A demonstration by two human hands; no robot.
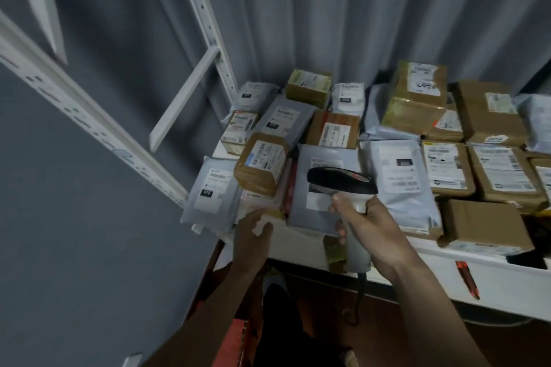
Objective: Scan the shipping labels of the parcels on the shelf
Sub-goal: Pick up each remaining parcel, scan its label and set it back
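Many parcels lie on a white shelf (301,243), each with a shipping label. My right hand (366,226) grips the grey handle of a barcode scanner (340,182), whose black head hangs over a grey mailer bag (310,211) at the shelf's front. My left hand (253,228) holds the front edge of a pale flat parcel (259,202) just left of that bag. On that flat parcel sits a taped brown box (262,162). Further left lies another grey mailer (208,191) with a white label.
White shelf uprights (205,18) and a slanted brace (185,98) rise at the left against a grey curtain. Brown boxes (489,223) and pale bags (399,176) crowd the shelf to the right. A red-marked tool (466,277) lies on the shelf's front lip. The scanner cable (359,295) hangs below.
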